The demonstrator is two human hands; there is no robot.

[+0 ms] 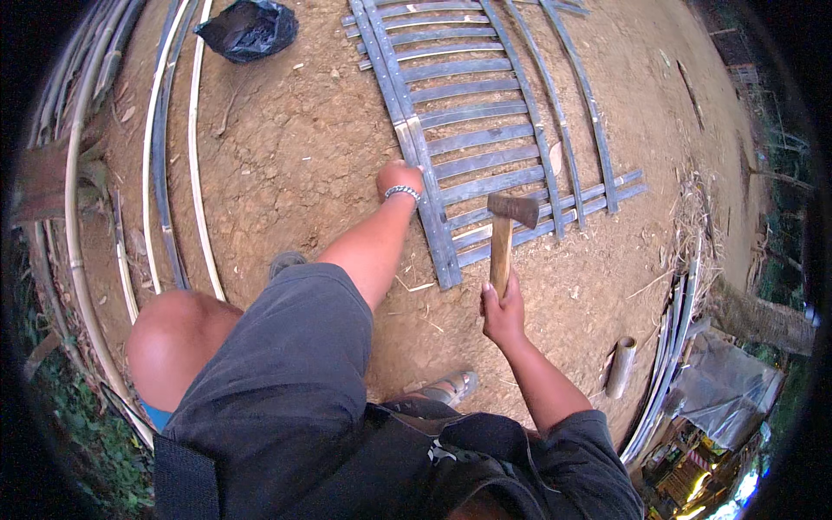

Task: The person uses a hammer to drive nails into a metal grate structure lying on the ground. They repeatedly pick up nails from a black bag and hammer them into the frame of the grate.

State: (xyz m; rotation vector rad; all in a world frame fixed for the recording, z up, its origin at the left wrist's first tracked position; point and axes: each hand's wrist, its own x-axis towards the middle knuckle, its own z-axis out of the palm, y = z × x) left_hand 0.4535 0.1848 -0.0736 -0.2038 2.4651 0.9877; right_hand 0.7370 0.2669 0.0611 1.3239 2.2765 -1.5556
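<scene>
A lattice panel of split bamboo slats [485,130] lies flat on the dirt ground. My left hand [399,178], with a bead bracelet at the wrist, presses down on the panel's long left edge rail. My right hand [503,310] grips the wooden handle of a hammer [505,232]. The hammer's rusty metal head is raised just above the slats near the panel's lower corner. My left knee and grey shorts fill the lower left of the view.
Long bamboo strips [165,156] lie along the left side. A black plastic bag [250,28] sits at the top. A short bamboo tube [620,366] and more strips lie at the right, beside a grey tarp [719,390]. My sandalled foot [451,386] rests below.
</scene>
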